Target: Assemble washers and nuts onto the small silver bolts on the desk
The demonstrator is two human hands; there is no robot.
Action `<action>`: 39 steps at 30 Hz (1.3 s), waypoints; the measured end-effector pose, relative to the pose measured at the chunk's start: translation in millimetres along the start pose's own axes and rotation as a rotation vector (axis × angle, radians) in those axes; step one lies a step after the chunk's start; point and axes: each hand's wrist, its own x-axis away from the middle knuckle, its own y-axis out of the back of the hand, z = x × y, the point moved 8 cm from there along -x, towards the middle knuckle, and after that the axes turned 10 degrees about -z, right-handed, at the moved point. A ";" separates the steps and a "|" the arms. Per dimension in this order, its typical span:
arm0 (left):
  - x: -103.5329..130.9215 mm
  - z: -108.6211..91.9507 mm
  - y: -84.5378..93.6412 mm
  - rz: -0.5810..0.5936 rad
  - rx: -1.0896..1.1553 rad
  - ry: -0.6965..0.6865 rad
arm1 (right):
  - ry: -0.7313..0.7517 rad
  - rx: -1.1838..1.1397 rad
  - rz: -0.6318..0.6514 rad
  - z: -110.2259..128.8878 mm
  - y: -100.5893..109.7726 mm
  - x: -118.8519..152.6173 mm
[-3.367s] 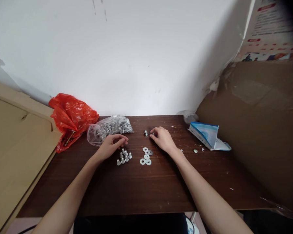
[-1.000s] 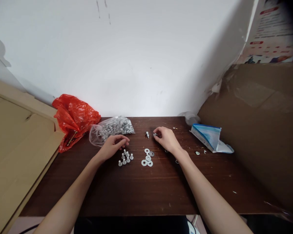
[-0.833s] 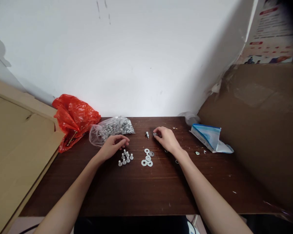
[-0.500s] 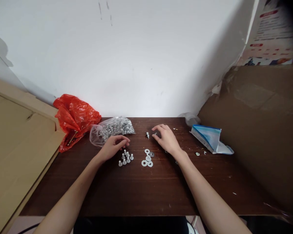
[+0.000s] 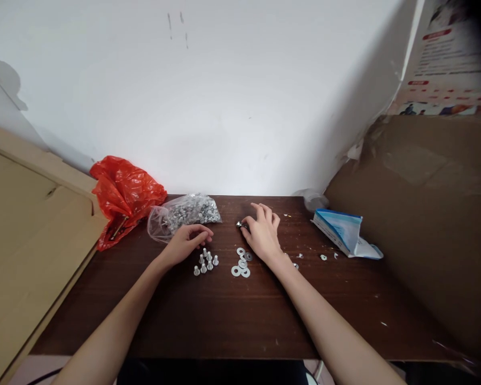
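Note:
My right hand [image 5: 263, 230] lies low over the table with its fingers stretched forward and apart. A small shiny metal fastener [image 5: 239, 224] is at its thumb side; part of it is hidden by the hand. Loosely curled, my left hand [image 5: 187, 240] rests on the table with a gap between thumb and fingers and nothing visible in it. Several silver bolts [image 5: 203, 262] stand on their heads just in front of the left hand. Between the hands and closer to me is a loose group of flat washers [image 5: 242, 263], some overlapping.
A clear bag of small metal parts [image 5: 192, 208] lies behind my left hand, beside a red plastic bag [image 5: 124, 187]. At right are an opened blue-and-white packet [image 5: 340, 230] and small scraps [image 5: 324, 258]. Cardboard [image 5: 425, 214] borders the right side, more cardboard [image 5: 32, 224] the left.
My right hand has shifted left, up to the small metal fastener, which it now partly covers. My left hand stays in place. The view has tilted slightly.

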 end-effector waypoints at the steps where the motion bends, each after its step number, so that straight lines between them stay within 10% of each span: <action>1: -0.1 0.0 -0.1 0.000 0.001 -0.001 | 0.003 -0.012 0.000 -0.2 0.2 -0.2; 15: -6.0 -16.0 5.6 -0.012 0.147 -0.048 | 0.078 -0.188 -0.020 8.1 5.8 -3.1; 25: -33.8 -19.3 -62.3 0.168 0.216 -0.149 | 0.113 -0.403 0.095 24.2 6.0 1.1; 39: -31.6 -9.8 -50.0 0.132 0.299 -0.010 | 0.109 -0.566 0.032 25.8 8.6 0.8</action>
